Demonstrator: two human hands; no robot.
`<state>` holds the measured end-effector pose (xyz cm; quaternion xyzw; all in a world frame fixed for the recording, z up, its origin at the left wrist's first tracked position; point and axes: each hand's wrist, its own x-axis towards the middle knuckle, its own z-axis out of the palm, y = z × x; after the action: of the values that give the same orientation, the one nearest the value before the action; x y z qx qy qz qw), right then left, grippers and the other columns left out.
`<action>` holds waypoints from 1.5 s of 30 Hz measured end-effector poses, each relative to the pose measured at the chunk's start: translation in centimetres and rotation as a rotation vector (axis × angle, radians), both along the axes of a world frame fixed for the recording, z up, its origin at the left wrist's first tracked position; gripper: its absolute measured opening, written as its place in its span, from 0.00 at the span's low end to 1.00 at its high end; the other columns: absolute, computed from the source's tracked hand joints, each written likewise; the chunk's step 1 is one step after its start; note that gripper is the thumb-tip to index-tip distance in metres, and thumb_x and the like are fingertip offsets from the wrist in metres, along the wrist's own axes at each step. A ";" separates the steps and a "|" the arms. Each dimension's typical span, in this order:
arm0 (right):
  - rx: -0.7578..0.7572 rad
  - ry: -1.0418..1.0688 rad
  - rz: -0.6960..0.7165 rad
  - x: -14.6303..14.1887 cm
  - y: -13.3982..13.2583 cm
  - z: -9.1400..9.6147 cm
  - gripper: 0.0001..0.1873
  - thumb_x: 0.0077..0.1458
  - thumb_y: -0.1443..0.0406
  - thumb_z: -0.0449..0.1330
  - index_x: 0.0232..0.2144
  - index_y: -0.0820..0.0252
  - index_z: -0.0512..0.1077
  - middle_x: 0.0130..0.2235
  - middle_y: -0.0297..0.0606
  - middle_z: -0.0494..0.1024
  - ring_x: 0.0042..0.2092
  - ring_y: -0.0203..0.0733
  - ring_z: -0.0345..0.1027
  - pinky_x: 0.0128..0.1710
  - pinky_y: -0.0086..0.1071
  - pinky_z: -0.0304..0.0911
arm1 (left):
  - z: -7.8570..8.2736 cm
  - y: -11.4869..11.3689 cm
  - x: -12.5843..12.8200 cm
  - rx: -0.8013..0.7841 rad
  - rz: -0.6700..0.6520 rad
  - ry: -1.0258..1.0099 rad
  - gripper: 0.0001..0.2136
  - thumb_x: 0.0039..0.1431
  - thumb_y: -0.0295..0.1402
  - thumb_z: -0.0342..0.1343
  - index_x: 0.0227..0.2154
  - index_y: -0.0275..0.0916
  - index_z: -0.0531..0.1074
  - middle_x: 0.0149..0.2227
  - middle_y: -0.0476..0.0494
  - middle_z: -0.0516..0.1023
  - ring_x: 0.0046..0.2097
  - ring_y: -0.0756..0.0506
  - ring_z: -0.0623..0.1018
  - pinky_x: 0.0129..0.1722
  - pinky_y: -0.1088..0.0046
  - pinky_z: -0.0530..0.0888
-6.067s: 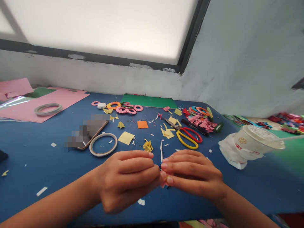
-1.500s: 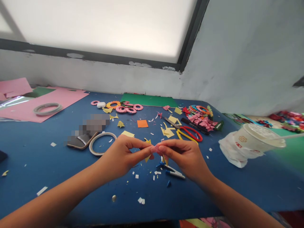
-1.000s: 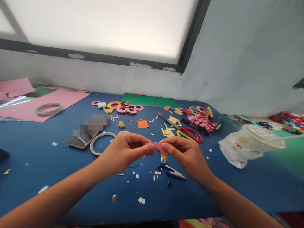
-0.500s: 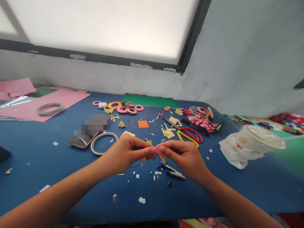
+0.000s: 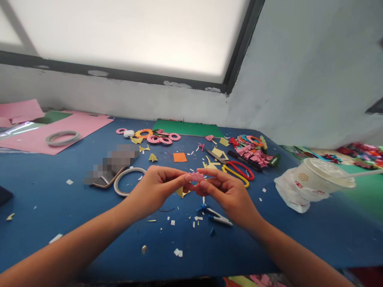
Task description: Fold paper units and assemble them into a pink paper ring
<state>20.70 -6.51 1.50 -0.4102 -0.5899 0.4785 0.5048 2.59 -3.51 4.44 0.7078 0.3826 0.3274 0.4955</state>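
Your left hand [image 5: 160, 189] pinches the left end of the pink folded paper [image 5: 196, 176] between thumb and forefinger, and your right hand [image 5: 229, 195] has its thumb on the near side of the other end, with the forefinger behind it; the remaining fingers of both hands are curled, and you cannot tell from here how hard either one presses. The paper is in the air between your fingertips, above the blue table [image 5: 74, 215], its row of little points facing up, with a yellow paper piece [image 5: 181, 192] beyond and below it. Judging by its look, it should be very light, springy along the creases and easily crushed, and dry enough not to slip. Hold it best by the thick layered ends, flat between finger pads, and spare the thin points, which probably bend or tear under a hard squeeze. An orange paper square [image 5: 180, 157] lies farther back, with scissors [image 5: 229, 162] to its right and a tape roll [image 5: 116, 184] to its left; a pen [image 5: 220, 220] lies just below your right fingers. As for labels, the paper cup [image 5: 314, 175] at your right carries a brown flower-like print and small red marks, too small to read; you find no legible wording or brand anywhere in view.
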 end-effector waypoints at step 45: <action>1.300 -0.455 -0.152 1.3 -0.2 0.2 0.05 0.53 0.71 0.59 0.35 0.60 0.71 0.35 0.39 0.78 0.37 0.35 0.72 0.41 0.31 0.69 | -1.0 -0.5 -1.0 1.426 -0.245 0.055 0.05 0.58 0.25 0.53 0.36 0.36 0.71 0.39 0.45 0.79 0.43 0.49 0.76 0.50 0.68 0.71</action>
<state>21.99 -6.75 1.75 -0.1548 -0.8178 -0.1067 0.5439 1.64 -3.98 3.49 0.9046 0.0062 0.4214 -0.0634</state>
